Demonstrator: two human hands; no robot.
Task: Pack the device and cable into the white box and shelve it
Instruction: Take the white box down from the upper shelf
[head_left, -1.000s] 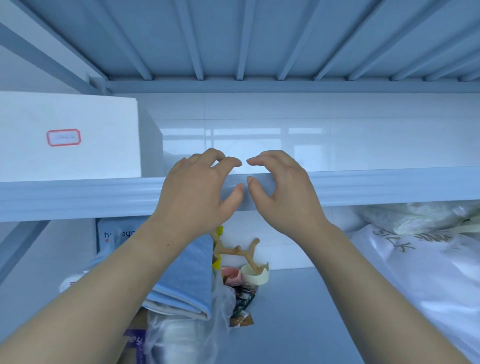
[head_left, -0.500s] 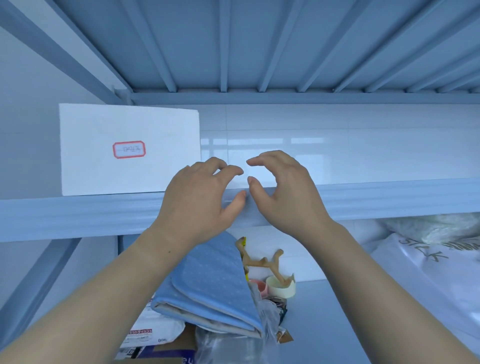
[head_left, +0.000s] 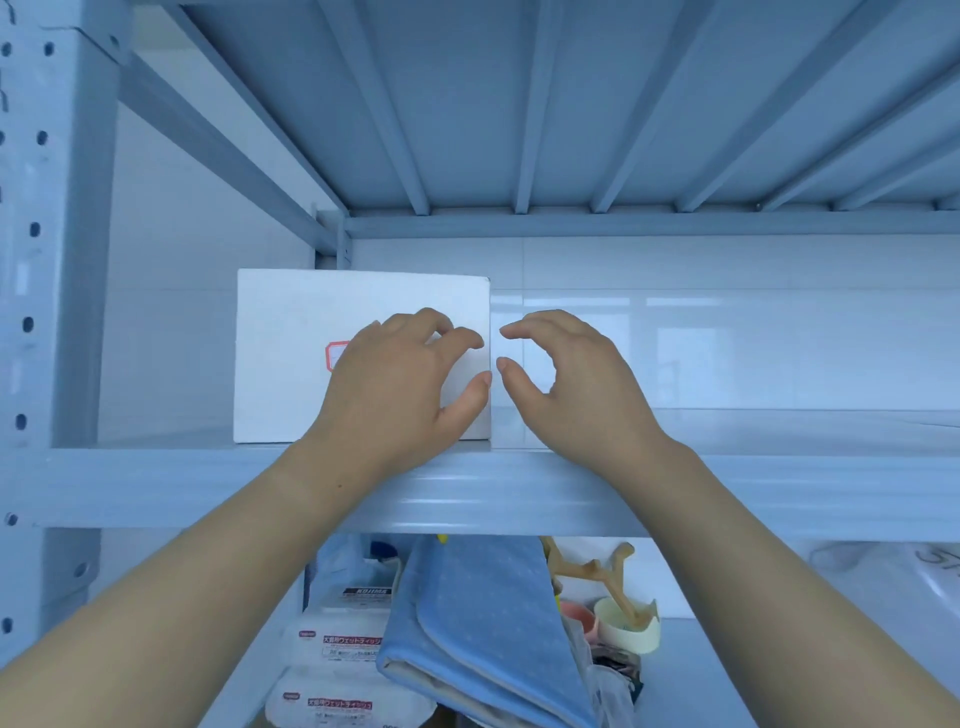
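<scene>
The closed white cardboard box with a red-bordered label now sits mid-frame on the pale grey metal shelf, where a second ago it lay at the far left; the view has swung, so shelving looks done. The left hand hovers curled before it, perhaps touching; the right hand is loosely curled, empty. Below, a folded blue dotted cloth and wet-wipe packs obstruct nothing.

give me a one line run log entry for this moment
white box: on shelf | left hand: open, empty | right hand: open, empty
</scene>
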